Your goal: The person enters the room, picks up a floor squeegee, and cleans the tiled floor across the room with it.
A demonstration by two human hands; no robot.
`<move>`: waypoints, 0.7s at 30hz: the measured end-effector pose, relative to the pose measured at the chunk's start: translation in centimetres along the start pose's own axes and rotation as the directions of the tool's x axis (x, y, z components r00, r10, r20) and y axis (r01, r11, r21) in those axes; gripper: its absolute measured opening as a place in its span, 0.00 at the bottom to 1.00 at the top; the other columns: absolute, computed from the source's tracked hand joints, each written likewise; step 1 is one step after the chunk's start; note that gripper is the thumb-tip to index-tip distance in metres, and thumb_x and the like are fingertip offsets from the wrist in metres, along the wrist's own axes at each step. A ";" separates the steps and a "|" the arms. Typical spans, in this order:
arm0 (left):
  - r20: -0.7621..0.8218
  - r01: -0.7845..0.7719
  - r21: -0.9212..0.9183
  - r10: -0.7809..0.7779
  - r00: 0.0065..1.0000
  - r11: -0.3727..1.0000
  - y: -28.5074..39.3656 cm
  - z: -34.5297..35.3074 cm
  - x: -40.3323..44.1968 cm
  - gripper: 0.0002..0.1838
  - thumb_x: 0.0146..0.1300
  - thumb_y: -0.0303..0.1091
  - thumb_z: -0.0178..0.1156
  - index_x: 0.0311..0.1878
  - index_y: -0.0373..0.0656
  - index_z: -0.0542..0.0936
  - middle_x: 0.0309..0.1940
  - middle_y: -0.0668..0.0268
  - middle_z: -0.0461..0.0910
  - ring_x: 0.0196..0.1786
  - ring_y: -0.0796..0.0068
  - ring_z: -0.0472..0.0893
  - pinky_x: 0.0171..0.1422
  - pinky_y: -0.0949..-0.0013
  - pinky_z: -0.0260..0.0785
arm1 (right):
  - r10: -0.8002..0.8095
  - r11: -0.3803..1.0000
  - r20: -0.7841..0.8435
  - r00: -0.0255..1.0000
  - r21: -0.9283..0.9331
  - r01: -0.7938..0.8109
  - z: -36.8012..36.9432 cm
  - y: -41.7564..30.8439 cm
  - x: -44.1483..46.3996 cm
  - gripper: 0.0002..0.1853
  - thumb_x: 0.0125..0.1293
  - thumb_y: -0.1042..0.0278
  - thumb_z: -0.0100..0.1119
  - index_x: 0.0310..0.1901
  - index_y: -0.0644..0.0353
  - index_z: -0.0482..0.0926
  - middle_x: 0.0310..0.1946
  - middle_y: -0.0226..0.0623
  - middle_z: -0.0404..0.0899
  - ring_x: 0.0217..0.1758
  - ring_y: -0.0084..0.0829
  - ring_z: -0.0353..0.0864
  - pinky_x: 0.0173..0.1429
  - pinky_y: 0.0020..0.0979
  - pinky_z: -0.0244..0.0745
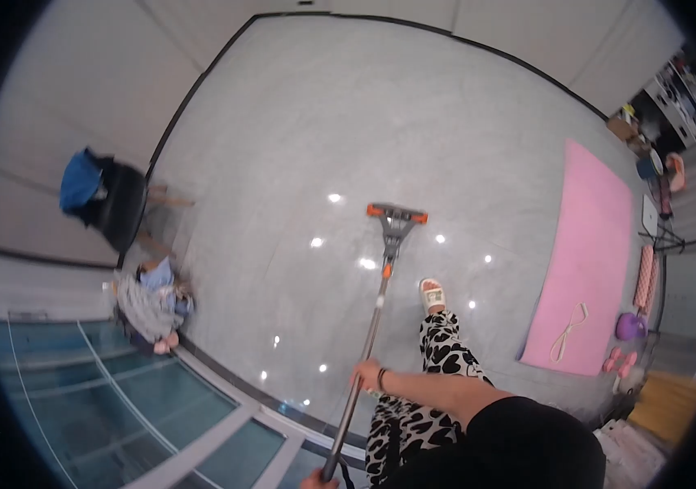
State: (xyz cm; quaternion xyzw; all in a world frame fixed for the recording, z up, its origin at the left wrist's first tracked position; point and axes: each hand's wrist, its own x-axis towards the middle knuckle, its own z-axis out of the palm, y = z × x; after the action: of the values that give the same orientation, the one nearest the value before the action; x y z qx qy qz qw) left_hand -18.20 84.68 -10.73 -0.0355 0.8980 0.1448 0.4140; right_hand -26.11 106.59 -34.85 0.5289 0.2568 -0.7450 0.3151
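"Where's the mop [374,326]?"
"Head's on flr [323,122], L of mat [592,236]."
"Hands?"
"R hand [368,375]: grip closed rnd mop, abt midway. L hand [321,482]: grip closed nr top end, partly cut off."
"Else?"
"Strap [570,329] on mat; chair [122,204] well L of mat."

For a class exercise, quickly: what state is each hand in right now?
Left hand: closed on the mop handle, partly cut off.
Right hand: closed around it, nearer the mop head.
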 end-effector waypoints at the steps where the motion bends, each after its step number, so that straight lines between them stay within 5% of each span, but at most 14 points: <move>1: 0.075 0.028 0.036 -0.030 0.997 0.999 4.5 1.0 3.5 0.21 0.47 0.40 0.56 0.44 0.38 0.71 0.30 0.47 0.75 0.37 0.46 0.73 0.38 0.56 0.65 | -0.107 0.972 -0.078 0.991 0.201 0.121 -3.2 -2.7 4.6 0.07 0.42 0.80 0.51 0.12 0.65 0.70 0.09 0.41 0.67 0.12 0.33 0.71 0.13 0.30 0.65; 2: 0.060 -0.147 0.121 0.141 0.988 0.982 7.9 2.4 7.8 0.17 0.40 0.35 0.58 0.33 0.33 0.72 0.22 0.47 0.73 0.30 0.47 0.74 0.36 0.54 0.65 | -0.429 0.896 -0.064 0.901 -0.157 0.416 -6.9 -6.7 6.7 0.05 0.43 0.77 0.52 0.24 0.69 0.70 0.15 0.47 0.69 0.15 0.41 0.72 0.21 0.38 0.69; 3: -0.018 -0.319 0.091 0.322 0.947 0.943 10.9 4.5 11.9 0.15 0.41 0.37 0.58 0.27 0.33 0.73 0.18 0.48 0.72 0.28 0.46 0.73 0.34 0.53 0.64 | -0.556 0.781 -0.108 0.824 -0.406 0.474 -10.2 -12.3 7.9 0.15 0.39 0.75 0.56 0.32 0.69 0.68 0.23 0.48 0.72 0.23 0.39 0.74 0.25 0.34 0.71; 4: 0.005 -0.442 0.090 0.444 0.896 0.892 16.9 4.5 14.6 0.15 0.42 0.37 0.57 0.29 0.34 0.73 0.19 0.48 0.73 0.26 0.45 0.72 0.33 0.51 0.64 | -0.618 0.783 -0.313 0.721 -0.320 0.533 -12.0 -18.1 5.1 0.25 0.38 0.71 0.59 0.40 0.69 0.63 0.35 0.51 0.71 0.36 0.40 0.74 0.35 0.33 0.72; 5: -0.040 -0.562 0.148 0.573 0.819 0.814 20.6 6.2 18.9 0.15 0.43 0.37 0.57 0.30 0.34 0.72 0.20 0.48 0.73 0.27 0.46 0.72 0.34 0.51 0.64 | -0.772 0.635 -0.383 0.507 -0.487 0.599 -14.5 -22.5 6.1 0.27 0.36 0.74 0.61 0.41 0.69 0.62 0.32 0.46 0.72 0.34 0.36 0.74 0.33 0.31 0.71; 6: 0.050 -0.548 0.211 0.551 0.833 0.809 27.1 5.8 22.0 0.15 0.44 0.36 0.56 0.31 0.34 0.72 0.23 0.46 0.73 0.30 0.46 0.72 0.35 0.50 0.64 | -0.756 0.654 -0.386 0.529 -0.489 0.577 -15.8 -26.9 2.5 0.28 0.37 0.75 0.60 0.43 0.66 0.60 0.33 0.48 0.71 0.39 0.37 0.73 0.38 0.31 0.71; 7: -0.055 -0.632 0.267 0.666 0.744 0.728 32.0 6.4 25.0 0.15 0.43 0.36 0.56 0.30 0.32 0.72 0.24 0.45 0.73 0.31 0.46 0.72 0.35 0.51 0.64 | -0.794 0.608 -0.409 0.450 -0.555 0.568 -17.0 -30.1 1.7 0.28 0.38 0.76 0.57 0.44 0.65 0.59 0.31 0.50 0.70 0.36 0.40 0.74 0.38 0.32 0.72; 9: 0.063 -0.600 0.186 0.600 0.798 0.778 41.0 7.5 31.9 0.11 0.41 0.30 0.54 0.26 0.31 0.72 0.24 0.45 0.73 0.30 0.46 0.73 0.35 0.54 0.66 | -0.664 0.747 -0.379 0.644 -0.333 0.575 -18.2 -35.2 -5.1 0.25 0.41 0.76 0.53 0.44 0.65 0.58 0.33 0.52 0.70 0.32 0.42 0.75 0.34 0.33 0.73; 12: 0.170 -0.565 0.063 0.549 0.819 0.823 51.6 7.4 28.9 0.08 0.39 0.27 0.52 0.21 0.29 0.72 0.20 0.44 0.72 0.29 0.46 0.74 0.35 0.55 0.66 | -0.690 0.718 -0.396 0.606 -0.267 0.643 -21.1 -37.2 -8.0 0.20 0.45 0.75 0.48 0.43 0.70 0.60 0.33 0.55 0.70 0.31 0.43 0.76 0.28 0.36 0.74; 14: 0.215 -0.581 0.129 0.549 0.808 0.804 50.2 9.1 27.5 0.08 0.39 0.27 0.52 0.21 0.29 0.72 0.20 0.44 0.72 0.29 0.46 0.73 0.35 0.54 0.66 | -0.763 0.646 -0.482 0.431 -0.542 0.537 -22.6 -36.4 -6.5 0.15 0.46 0.75 0.44 0.38 0.74 0.64 0.31 0.55 0.72 0.32 0.43 0.77 0.25 0.38 0.74; 15: 0.233 -0.596 0.183 0.555 0.799 0.782 48.7 9.6 27.0 0.08 0.40 0.27 0.52 0.20 0.30 0.71 0.20 0.44 0.72 0.30 0.46 0.73 0.34 0.54 0.65 | -0.759 0.650 -0.481 0.439 -0.512 0.562 -22.7 -34.5 -6.4 0.13 0.45 0.76 0.45 0.32 0.77 0.67 0.25 0.54 0.74 0.28 0.43 0.77 0.24 0.37 0.75; 16: 0.190 -0.662 0.220 0.634 0.750 0.717 44.9 10.6 27.1 0.08 0.40 0.27 0.53 0.21 0.30 0.70 0.20 0.44 0.71 0.30 0.45 0.72 0.34 0.53 0.64 | -0.652 0.758 -0.371 0.661 -0.347 0.552 -22.6 -32.4 -8.3 0.11 0.43 0.76 0.47 0.28 0.77 0.70 0.20 0.53 0.73 0.21 0.42 0.77 0.23 0.35 0.75; 19: 0.101 -0.758 0.360 0.785 0.611 0.544 32.2 10.0 21.0 0.10 0.41 0.30 0.55 0.21 0.31 0.69 0.16 0.48 0.71 0.24 0.47 0.72 0.28 0.53 0.64 | -0.606 0.795 -0.430 0.669 -0.293 0.532 -20.8 -22.9 -4.3 0.14 0.49 0.67 0.50 0.23 0.74 0.71 0.15 0.48 0.73 0.16 0.38 0.75 0.18 0.35 0.71; 21: 0.249 -0.614 0.387 0.563 0.788 0.688 23.3 7.5 15.1 0.13 0.42 0.32 0.55 0.30 0.34 0.67 0.20 0.48 0.71 0.28 0.44 0.71 0.32 0.48 0.62 | -0.552 0.811 -0.551 0.625 -0.182 0.556 -18.4 -16.3 -1.3 0.17 0.51 0.61 0.49 0.22 0.72 0.70 0.15 0.47 0.72 0.14 0.37 0.73 0.19 0.36 0.70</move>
State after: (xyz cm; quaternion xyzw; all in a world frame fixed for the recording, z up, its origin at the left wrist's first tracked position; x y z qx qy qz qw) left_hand -26.91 110.01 -21.38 0.3586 0.8454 0.0607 0.3910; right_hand -26.36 130.91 -38.47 0.6257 0.4880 -0.6080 -0.0245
